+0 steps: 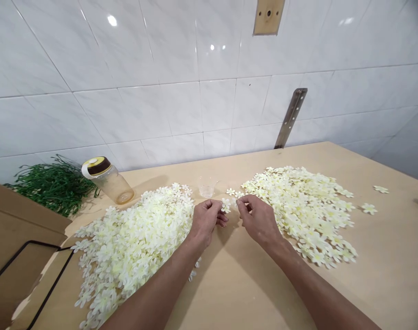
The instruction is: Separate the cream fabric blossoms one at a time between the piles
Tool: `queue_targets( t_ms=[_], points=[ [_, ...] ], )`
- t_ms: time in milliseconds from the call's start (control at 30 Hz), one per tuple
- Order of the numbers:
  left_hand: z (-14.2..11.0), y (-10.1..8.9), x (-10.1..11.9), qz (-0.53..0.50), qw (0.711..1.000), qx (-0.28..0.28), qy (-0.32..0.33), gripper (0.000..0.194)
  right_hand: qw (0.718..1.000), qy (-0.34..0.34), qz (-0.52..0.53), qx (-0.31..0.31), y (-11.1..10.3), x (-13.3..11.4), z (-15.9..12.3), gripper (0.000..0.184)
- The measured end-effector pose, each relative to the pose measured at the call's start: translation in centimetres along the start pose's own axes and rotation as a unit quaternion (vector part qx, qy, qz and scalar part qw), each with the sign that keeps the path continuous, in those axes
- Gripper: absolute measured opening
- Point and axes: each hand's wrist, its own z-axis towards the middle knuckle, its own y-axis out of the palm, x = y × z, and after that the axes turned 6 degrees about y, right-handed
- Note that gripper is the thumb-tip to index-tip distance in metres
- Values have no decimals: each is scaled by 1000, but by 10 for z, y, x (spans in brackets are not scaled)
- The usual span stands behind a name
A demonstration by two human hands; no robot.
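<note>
A small white artificial flower [225, 205] is pinched between the thumb and forefinger of my left hand [206, 220], over the middle of the table. Just to its right, my right hand [259, 219] is closed in a pinch; what its fingertips hold is too small to make out. The two hands are close together but apart. A big heap of loose white flowers [136, 243] lies left of my left hand, partly hidden by my forearm. Beyond my right hand spreads a second pile of white flowers [301, 206]. A small clear cup [206, 189] stands behind my hands.
A clear bottle with a brown and yellow lid [116, 183] stands at the back left beside green artificial stems [54, 185]. A cardboard box [19, 229] and a black wire frame [54, 284] occupy the left edge. The tiled wall [181, 110] bounds the wooden table [384, 256].
</note>
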Motion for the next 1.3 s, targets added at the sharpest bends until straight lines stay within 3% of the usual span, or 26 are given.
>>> queue_targets(
  t_ms=[133, 300, 400, 467, 567, 633, 700, 767, 867, 967, 1167, 1300],
  points=[
    [-2, 2, 1, 4, 999, -15, 48, 14, 984, 143, 92, -46, -9, 1, 7, 29],
    [-3, 2, -1, 17, 998, -22, 56, 15, 929, 207, 293, -93, -17, -1, 15, 37],
    [-4, 3, -2, 21, 997, -30, 67, 17, 919, 212, 317, -102, -16, 6, 18, 37],
    [-5, 3, -1, 14, 996, -33, 81, 18, 943, 198, 255, -79, -12, 12, 18, 34],
    [-5, 3, 3, -1, 992, -15, 128, 22, 986, 123, 107, -28, -6, 16, 16, 29],
    [-4, 1, 7, -5, 986, 8, 164, 23, 991, 73, 82, -80, -3, 12, 12, 28],
    [-3, 0, 9, -2, 982, 20, 186, 24, 974, 71, 130, -170, -3, 7, 10, 33],
    [-2, 0, 9, 9, 982, 10, 189, 25, 954, 99, 194, -207, -4, 3, 9, 42],
    [-4, 1, 5, 45, 985, -42, 164, 26, 930, 140, 284, -188, -6, 1, 10, 45],
    [-6, 4, 1, 87, 984, -77, 131, 26, 901, 158, 346, -210, -6, 3, 10, 44],
    [-3, 3, -7, 118, 984, -55, 122, 24, 909, 149, 347, -175, -4, 1, 9, 42],
    [0, 1, -11, 134, 981, -49, 128, 24, 898, 167, 361, -190, -8, -2, 9, 45]
  ],
)
